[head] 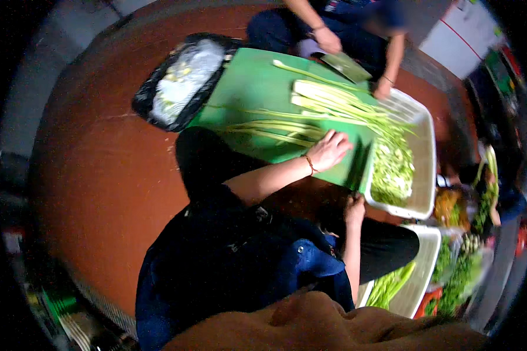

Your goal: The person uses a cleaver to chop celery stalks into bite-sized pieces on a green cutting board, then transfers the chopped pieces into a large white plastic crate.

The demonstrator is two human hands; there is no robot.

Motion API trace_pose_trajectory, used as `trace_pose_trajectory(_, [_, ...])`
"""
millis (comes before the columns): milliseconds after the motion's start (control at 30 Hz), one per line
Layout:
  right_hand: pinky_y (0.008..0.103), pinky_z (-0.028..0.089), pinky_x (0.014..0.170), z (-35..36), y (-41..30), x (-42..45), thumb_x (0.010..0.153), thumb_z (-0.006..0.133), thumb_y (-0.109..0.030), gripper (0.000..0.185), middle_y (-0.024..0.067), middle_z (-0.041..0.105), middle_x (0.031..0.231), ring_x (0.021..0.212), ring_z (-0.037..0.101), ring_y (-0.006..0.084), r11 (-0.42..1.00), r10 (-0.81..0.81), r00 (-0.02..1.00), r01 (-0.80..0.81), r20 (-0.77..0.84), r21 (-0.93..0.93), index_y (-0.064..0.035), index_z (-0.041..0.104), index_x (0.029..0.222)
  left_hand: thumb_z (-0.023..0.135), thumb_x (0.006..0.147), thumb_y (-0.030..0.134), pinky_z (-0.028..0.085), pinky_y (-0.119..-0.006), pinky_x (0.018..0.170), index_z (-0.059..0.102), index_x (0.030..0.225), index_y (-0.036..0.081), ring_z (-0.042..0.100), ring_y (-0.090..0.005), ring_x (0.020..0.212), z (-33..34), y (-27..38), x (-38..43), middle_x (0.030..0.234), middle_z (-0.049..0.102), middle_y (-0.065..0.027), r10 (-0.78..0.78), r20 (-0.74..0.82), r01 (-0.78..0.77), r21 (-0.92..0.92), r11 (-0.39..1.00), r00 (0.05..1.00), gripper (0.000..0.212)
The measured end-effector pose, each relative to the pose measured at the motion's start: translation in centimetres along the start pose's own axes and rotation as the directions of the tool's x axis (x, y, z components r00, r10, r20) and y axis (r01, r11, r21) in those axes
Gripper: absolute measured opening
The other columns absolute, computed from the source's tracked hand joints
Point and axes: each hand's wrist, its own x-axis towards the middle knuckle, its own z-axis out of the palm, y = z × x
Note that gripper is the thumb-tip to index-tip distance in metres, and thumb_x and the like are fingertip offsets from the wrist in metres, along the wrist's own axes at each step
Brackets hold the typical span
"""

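My left hand (329, 151), with a thin cord bracelet at the wrist, is curled over the ends of several long green scallion-like stalks (281, 128). They lie on a green cutting board (232, 83), and the hand hides where they end. By the board's near right corner, my right hand (355, 210) grips the handle of a cleaver. The dark, blurred cleaver blade (359, 164) points away from me, just right of my left fingers. Beside it, a white plastic basket (427, 153) holds chopped greens (393, 173).
Opposite me, a person's hand (329, 41) holds another cleaver (347, 66) over a stalk bundle (333, 101); their other hand (383, 87) is at the basket. A black-lined tray (147, 98) adjoins the board. A second white basket (424, 281) with greens stands by my right knee.
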Motion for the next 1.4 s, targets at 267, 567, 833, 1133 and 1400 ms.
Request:
trace_pose_trajectory(267, [0.0521,0.051,0.087,0.1,-2.2,-0.1,0.096,0.064,-0.034,0.045,0.034,0.067,0.105,0.105,0.063,0.0504,0.998,-0.051,0.995,0.053,0.082,-0.022,0.006,0.054,0.114,0.074,0.083,0.023,0.04,-0.051,0.107,0.063,0.13,0.016,0.047,-0.0396,0.128,-36.5,-19.5,-4.5,0.143,0.05,-0.0153,-0.137,-0.477,0.493,0.793,0.358,0.868,0.049])
trace_pose_trajectory(567, [0.0517,0.052,0.087,0.6,-0.2,1.6,0.1,0.06,-0.028,0.043,0.0318,0.065,0.118,0.107,0.063,0.048,0.982,-0.183,0.983,0.184,0.027,-0.036,0.0037,0.05,0.127,0.05,0.094,0.067,0.01,-0.06,0.123,0.034,0.156,0.016,0.015,-0.0387,0.154,-3.2,-9.1,-5.6,0.167,0.015,-0.0201,-0.688,0.273,0.553,0.432,0.713,0.673,0.082])
trace_pose_trajectory(833, [0.0569,0.053,0.082,-0.6,-3.1,0.2,0.097,0.061,-0.026,0.039,0.0339,0.068,0.099,0.097,0.064,0.051,0.997,-0.033,0.992,0.041,0.119,-0.068,0.0039,0.047,0.118,0.033,0.096,0.074,0.009,-0.057,0.124,0.018,0.162,0.025,0.011,-0.0323,0.156,-0.2,-16.1,-3.9,0.169,0.008,-0.0133,-0.532,0.311,0.328,0.519,0.789,0.787,0.084])
trace_pose_trajectory(1133, [0.0571,0.053,0.083,-0.7,-3.9,-0.1,0.096,0.063,-0.027,0.042,0.0344,0.067,0.099,0.098,0.065,0.0504,0.996,0.037,0.99,-0.025,0.134,-0.086,0.0035,0.046,0.119,0.04,0.098,0.066,0.008,-0.057,0.125,0.018,0.162,0.017,0.012,-0.0316,0.155,1.1,-12.6,-9.6,0.168,0.012,-0.013,-0.478,0.281,0.337,0.427,0.839,0.833,0.084])
trace_pose_trajectory(1400, [0.0573,0.053,0.082,-0.3,-3.6,0.3,0.095,0.063,-0.029,0.042,0.0346,0.067,0.097,0.095,0.065,0.0508,0.995,-0.053,0.989,0.065,0.138,-0.079,0.0054,0.049,0.116,0.061,0.093,0.027,0.036,-0.05,0.113,0.064,0.125,0.007,0.051,-0.0347,0.127,-2.7,-18.5,-13.8,0.129,0.06,-0.0174,-0.358,0.166,0.329,0.18,0.927,0.919,0.038])
